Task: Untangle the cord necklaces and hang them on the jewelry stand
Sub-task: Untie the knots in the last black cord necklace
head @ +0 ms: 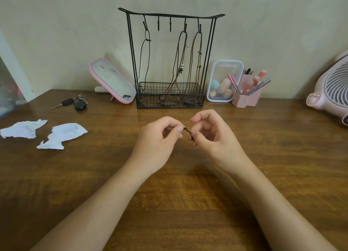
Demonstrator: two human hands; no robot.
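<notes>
Black wire stand (170, 58); brown cords (195, 62); pink-rimmed mirror (113, 81); white paper scraps (62, 135); brown wood-grain table (169, 203)

Soft, even indoor light falls on the wooden bench (263, 156), leaving a pale sheen across its near centre and faint shadows under both forearms. The jewelry stand (170, 15) throws a weak shadow leftward on the far wall. The cord (188, 132) pinched by the left hand (156, 143) and right hand (212, 137) reads fairly crisp. The frame's left and right edges bow and smear.
</notes>
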